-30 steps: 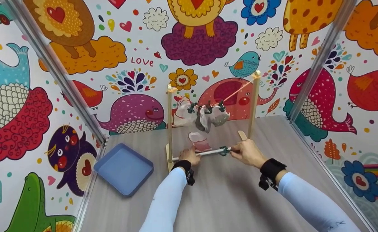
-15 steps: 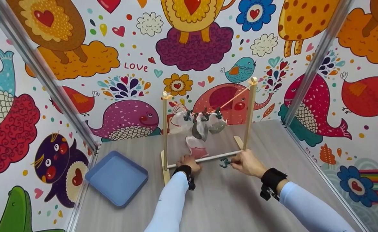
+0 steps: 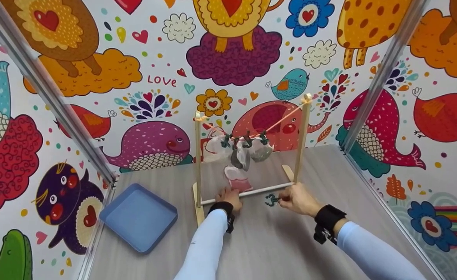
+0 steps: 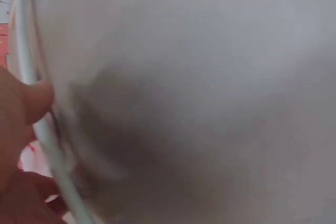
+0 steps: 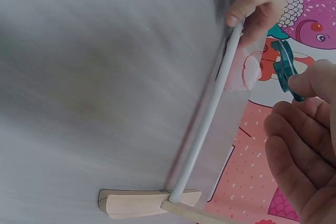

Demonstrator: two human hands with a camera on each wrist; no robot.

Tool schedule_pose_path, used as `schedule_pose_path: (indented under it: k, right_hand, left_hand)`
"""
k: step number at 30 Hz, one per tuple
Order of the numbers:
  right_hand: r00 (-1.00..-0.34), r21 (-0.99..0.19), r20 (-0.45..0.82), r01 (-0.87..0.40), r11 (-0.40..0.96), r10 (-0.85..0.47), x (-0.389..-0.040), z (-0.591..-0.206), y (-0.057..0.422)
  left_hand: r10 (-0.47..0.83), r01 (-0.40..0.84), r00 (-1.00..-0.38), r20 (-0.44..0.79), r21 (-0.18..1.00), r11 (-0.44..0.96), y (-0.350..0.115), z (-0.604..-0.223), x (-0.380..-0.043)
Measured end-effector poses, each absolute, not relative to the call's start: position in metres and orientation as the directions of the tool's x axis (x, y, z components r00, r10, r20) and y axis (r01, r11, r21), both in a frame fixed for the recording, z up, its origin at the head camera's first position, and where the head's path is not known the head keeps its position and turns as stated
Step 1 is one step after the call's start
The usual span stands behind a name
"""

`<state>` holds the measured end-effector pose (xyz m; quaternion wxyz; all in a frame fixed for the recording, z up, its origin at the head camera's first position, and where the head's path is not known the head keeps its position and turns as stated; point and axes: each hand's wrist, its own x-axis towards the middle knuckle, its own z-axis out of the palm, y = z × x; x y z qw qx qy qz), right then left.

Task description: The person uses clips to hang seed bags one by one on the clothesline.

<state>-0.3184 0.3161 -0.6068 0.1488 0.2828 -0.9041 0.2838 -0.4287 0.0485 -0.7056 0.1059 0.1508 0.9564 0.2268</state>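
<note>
My left hand (image 3: 229, 198) holds the white rod (image 3: 267, 188) at the base of a small wooden clothesline frame. In the left wrist view its thumb (image 4: 39, 100) lies on the near side of the rod, the other fingers beyond it. A small pink-and-white cloth (image 3: 239, 182) is just behind the rod, beside those fingers. My right hand (image 3: 299, 199) pinches a dark green clothespin (image 3: 271, 200) in front of the rod. In the right wrist view the clothespin (image 5: 284, 66) sticks out past the thumb, other fingers loosely bent.
Two wooden posts (image 3: 301, 140) carry a sagging orange string (image 3: 287, 117). Several small white and grey cloths (image 3: 244, 155) hang from it by green clothespins. A blue square tray (image 3: 139, 217) stands at left. Patterned panels surround the table at back and sides.
The right hand has brought the clothespin from over the white rod to the near side of it. The left hand stays at the rod. The head view has shifted slightly.
</note>
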Motion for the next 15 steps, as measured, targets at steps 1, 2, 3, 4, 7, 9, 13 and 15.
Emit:
schedule_pose_path:
  k: [1,2,3,4,7,9,13,15]
  right_hand:
    - [-0.798,-0.428,0.428,-0.593,0.682,-0.424,-0.318,-0.608,0.316]
    - [-0.800,-0.430,0.427,-0.590,0.684,-0.422,-0.317,-0.608,0.316]
    - [-0.802,-0.432,0.426,-0.587,0.684,-0.419,-0.317,-0.609,0.316]
    - [-0.800,-0.428,0.428,-0.589,0.685,-0.421,-0.316,-0.610,0.315]
    - [-0.790,-0.405,0.439,-0.598,0.692,-0.427,-0.316,-0.612,0.314]
    - [-0.788,-0.394,0.448,-0.598,0.698,-0.422,-0.315,-0.614,0.314]
    - [-0.798,-0.385,0.445,-0.580,0.718,-0.406,-0.314,-0.616,0.317]
    - [-0.817,-0.405,0.423,-0.557,0.725,-0.391,-0.314,-0.616,0.320]
  left_hand:
    - [0.344,0.243,-0.927,-0.152,0.456,0.856,0.051,-0.704,-0.429]
    - [0.349,0.243,-0.922,-0.168,0.452,0.858,0.053,-0.703,-0.431]
    - [0.352,0.243,-0.918,-0.181,0.443,0.863,0.054,-0.702,-0.432]
    - [0.354,0.245,-0.916,-0.190,0.435,0.866,0.056,-0.701,-0.432]
    - [0.347,0.243,-0.919,-0.188,0.424,0.872,0.057,-0.701,-0.432]
    - [0.344,0.247,-0.926,-0.157,0.436,0.865,0.055,-0.701,-0.430]
    - [0.370,0.296,-0.928,-0.045,0.513,0.806,0.047,-0.699,-0.424]
    - [0.392,0.331,-0.920,0.015,0.565,0.756,0.042,-0.700,-0.423]
